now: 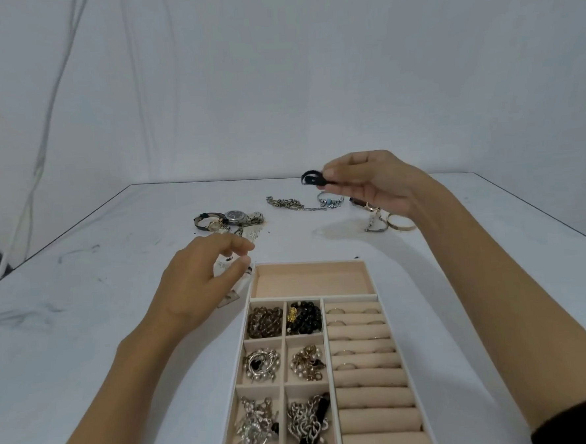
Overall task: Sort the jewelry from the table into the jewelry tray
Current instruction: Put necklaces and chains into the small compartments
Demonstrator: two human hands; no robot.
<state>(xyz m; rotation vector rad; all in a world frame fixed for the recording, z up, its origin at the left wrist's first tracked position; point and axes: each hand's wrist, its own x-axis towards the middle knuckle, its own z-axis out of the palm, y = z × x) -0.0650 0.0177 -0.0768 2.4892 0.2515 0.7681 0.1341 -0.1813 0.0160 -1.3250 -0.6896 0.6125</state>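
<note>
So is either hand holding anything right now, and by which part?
The right hand pinches a black coiled band by one end, with the coil sticking out free. The left hand appears to hold nothing.

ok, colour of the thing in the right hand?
Black; band pinched in right hand; head view.

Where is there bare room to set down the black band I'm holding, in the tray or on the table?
The tray's long far compartment is bare. So is the table strip between it and the chain. Crowded: the six small compartments, the watches beyond the left hand, the bangles below the right hand holding the black band.
</note>
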